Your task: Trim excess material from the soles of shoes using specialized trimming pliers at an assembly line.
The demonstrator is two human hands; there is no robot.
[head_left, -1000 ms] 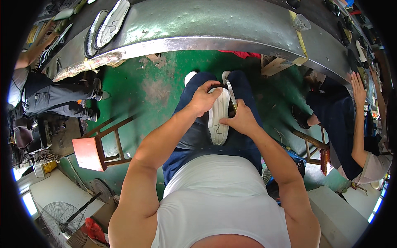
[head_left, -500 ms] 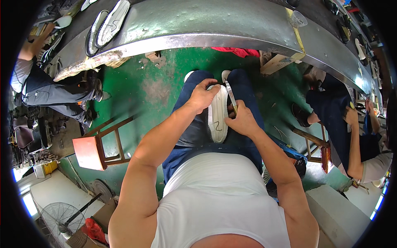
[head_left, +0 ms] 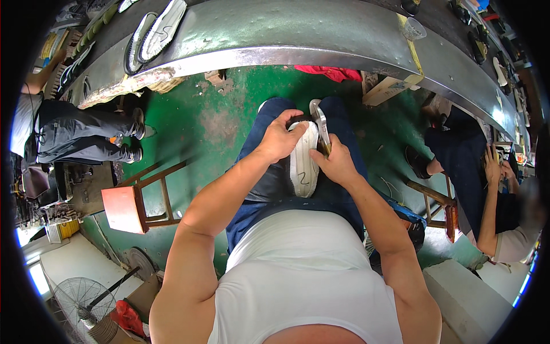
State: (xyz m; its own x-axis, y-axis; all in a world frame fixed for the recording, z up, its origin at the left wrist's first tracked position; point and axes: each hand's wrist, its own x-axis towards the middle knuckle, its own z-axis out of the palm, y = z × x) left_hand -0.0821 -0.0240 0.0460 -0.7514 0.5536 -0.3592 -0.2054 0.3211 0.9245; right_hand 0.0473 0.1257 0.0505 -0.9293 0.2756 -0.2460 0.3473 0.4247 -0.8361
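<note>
Gripping a white shoe [head_left: 303, 166] on the lap | left hand [head_left: 279, 137] clamped over its toe | right hand [head_left: 338, 163] closed on metal pliers [head_left: 319, 125] | hold unchanged, work continuing.

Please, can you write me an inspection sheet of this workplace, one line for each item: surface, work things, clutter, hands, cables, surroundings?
Surface: long grey metal bench curving past the knees; green floor below.
Work things: white shoe resting sole-up on the lap; metal tool at its toe.
Clutter: shoe soles on the bench, red cloth under it.
Hands: left hand grips the shoe's toe end; right hand holds the tool.
Cables: nothing seen.
Surroundings: red stool, floor fan, seated people on both sides.
</note>
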